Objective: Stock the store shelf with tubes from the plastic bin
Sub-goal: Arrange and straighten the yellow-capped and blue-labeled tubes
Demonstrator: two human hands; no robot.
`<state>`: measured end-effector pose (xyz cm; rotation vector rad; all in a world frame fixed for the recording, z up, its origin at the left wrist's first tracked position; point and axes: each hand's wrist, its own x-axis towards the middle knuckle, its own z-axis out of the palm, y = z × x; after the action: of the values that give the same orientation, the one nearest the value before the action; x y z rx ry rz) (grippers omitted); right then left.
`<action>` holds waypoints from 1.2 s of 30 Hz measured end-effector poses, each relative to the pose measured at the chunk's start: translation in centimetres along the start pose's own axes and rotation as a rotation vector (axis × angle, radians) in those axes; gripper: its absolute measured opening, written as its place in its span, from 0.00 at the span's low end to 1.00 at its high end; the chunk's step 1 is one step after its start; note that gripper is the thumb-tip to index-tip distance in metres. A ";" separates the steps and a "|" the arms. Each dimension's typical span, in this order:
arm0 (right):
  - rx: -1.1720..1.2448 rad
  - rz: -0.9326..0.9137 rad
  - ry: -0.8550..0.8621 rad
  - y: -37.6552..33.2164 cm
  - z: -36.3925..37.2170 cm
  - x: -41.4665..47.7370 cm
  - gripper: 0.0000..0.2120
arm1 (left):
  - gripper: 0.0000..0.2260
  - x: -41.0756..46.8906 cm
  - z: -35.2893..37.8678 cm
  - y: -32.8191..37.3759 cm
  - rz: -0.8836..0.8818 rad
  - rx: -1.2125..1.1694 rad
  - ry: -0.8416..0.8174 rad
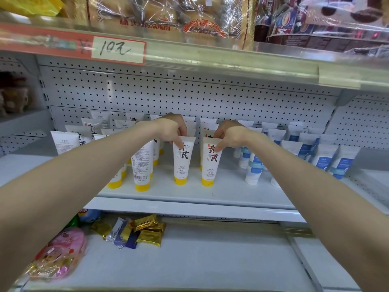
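on the shelf (189,194), at its front centre, the left hand (172,129) pinches the flat crimped top of the left tube (182,165), thumb in front and fingers curled behind. just beside it, the right hand (228,133) pinches the top of the right tube (211,167) in the same way. both tubes are white and stand upright on their yellow caps, near each other but apart, with black characters facing the camera. behind them, more tubes of the same kind stand in rows toward the back. to the left stands a cluster of yellow-capped tubes (142,165), the nearest turned so that its barcode side shows. to the right stand blue-labelled tubes (255,163) on pale caps, in several rows, some leaning. a perforated back panel (189,91) rises behind all the rows. above, the edge of the upper shelf carries a handwritten price tag (117,49), and wrapped packages (168,13) sit on top of it. below, the lower shelf (210,260) holds gold foil packets (148,230) and, at its left end, a pink bag (65,247).
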<state>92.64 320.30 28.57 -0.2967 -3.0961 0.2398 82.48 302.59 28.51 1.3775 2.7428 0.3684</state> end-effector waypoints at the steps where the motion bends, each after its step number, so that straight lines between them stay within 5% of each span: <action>1: -0.007 -0.001 0.002 0.0 0.0 0.0 0.15 | 0.11 0.0 0.0 0.0 0.000 -0.002 0.000; 36: 0.001 0.006 -0.025 0.2 -0.1 0.6 0.16 | 0.11 0.1 0.3 0.2 -0.003 -0.036 0.005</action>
<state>92.10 320.66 28.64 -0.3048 -3.1202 0.2466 82.58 302.81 28.30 1.3661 2.7275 0.4187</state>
